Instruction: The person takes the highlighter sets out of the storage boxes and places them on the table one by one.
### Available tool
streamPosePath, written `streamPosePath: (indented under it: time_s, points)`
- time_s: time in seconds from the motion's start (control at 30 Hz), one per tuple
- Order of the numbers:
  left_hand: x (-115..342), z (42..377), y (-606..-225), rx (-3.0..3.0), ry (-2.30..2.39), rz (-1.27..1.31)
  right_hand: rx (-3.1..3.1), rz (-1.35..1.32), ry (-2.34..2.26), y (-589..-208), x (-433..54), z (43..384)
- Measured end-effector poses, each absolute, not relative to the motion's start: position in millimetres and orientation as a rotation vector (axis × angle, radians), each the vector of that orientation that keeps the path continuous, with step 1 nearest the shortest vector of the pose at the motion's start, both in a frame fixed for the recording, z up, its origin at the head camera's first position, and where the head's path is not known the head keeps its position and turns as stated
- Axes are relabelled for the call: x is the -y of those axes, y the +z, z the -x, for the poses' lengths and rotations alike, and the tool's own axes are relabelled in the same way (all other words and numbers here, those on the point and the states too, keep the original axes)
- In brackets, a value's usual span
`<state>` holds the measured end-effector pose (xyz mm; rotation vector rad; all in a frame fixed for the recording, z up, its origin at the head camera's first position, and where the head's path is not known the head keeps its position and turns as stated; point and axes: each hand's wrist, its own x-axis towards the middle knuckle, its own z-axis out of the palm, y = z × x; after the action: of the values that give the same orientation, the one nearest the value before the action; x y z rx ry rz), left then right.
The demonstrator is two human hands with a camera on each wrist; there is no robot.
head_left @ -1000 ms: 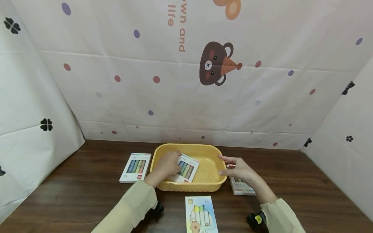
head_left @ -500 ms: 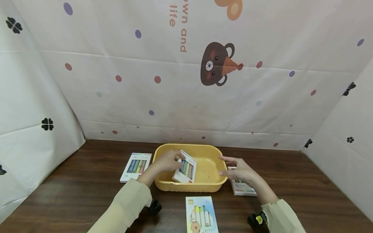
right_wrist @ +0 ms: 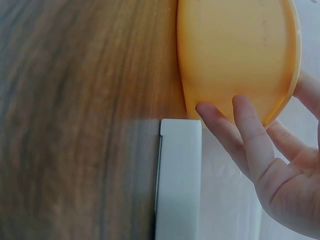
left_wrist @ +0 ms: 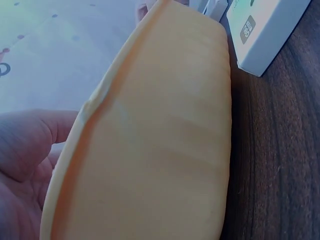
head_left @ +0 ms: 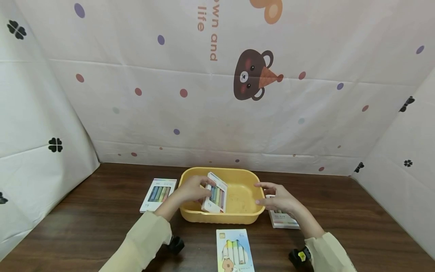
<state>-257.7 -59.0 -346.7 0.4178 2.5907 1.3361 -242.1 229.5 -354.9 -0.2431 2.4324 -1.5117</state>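
Observation:
A yellow plastic basin [head_left: 224,218] stands on the dark wooden table. Inside its left part, my left hand [head_left: 193,189] grips a white box of coloured sticks [head_left: 218,196], tilted up with its window facing right. The near wall of the basin [left_wrist: 150,125] hides most of that hand in the left wrist view; the box is out of sight there. My right hand [head_left: 280,197] holds the right rim of the basin between thumb and fingers. In the right wrist view, two fingertips [right_wrist: 242,102] lie against the outer wall, and the rest of the hand is beyond the rim.
A similar white box [head_left: 158,194] lies left of the basin. Another white box [head_left: 283,220] lies to the right, partly under my right hand in view. A light-blue marker box [head_left: 234,249] lies in front. A printed white cloth [head_left: 217,113] rises behind the table.
My left hand has raised and tilted the white box, which lay flatter in the basin a second ago, and drawn back slightly left. The right hand stays at the rim.

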Motion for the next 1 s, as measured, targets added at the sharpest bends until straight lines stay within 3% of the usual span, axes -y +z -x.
streamPosePath:
  time_s: [1.0]
  points:
    - [104,249,-336,-2.532,1.629,-0.233,-2.432,0.234,-1.522,-357,-230,244]
